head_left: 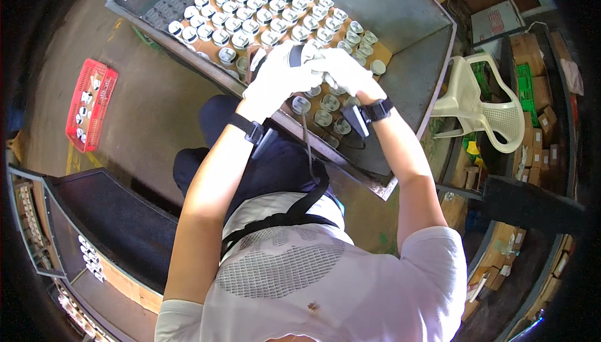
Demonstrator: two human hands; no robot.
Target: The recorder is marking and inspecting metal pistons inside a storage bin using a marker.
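My left hand (285,80) and my right hand (345,69), both in white gloves, meet over the near side of a large grey metal bin (413,38). Between them is a pale piston (296,56) with a dark patch on its side, mostly hidden by the gloves. My left fingers are closed around it, and the right fingers are bent together against the left ones. Rows of similar pistons (250,27) stand upright on brown cardboard in the bin, with several more pistons (323,118) below my hands.
A red plastic basket (106,94) with several pistons is on the floor at left. A cream plastic chair (485,101) stands right of the bin, beside shelves with cardboard boxes (529,54). A dark metal cart (119,210) is at lower left.
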